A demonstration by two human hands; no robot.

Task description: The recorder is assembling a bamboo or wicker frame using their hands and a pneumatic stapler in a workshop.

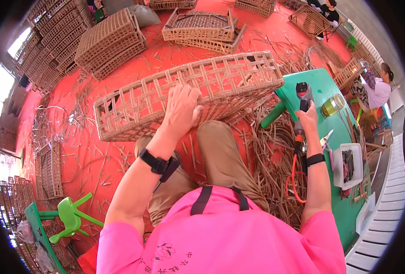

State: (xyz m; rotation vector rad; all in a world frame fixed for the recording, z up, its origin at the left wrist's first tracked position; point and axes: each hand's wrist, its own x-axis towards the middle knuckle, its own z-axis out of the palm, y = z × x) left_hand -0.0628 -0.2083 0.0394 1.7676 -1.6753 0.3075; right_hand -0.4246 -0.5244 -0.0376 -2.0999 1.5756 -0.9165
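Observation:
A long woven rattan basket (220,75) with an open lattice side lies tilted across my knees. My left hand (182,107) is closed over its near rim, around the middle, with the fingers through the weave. Out to the right, my right hand (308,118) grips a grey and black hand-held power tool (305,93) with an orange-red cord or hose (290,182) trailing from its lower end. The tool is over the green table (319,80), apart from the basket. Part of its handle is hidden by my fingers.
On the table stand a jar of yellowish liquid (332,106), a pointed metal tool (326,138) and a white tray (350,166). Cane strips (275,160) litter the red floor. Stacked baskets (111,43) stand behind; a green stool (70,217) is at left. A co-worker (377,91) sits right.

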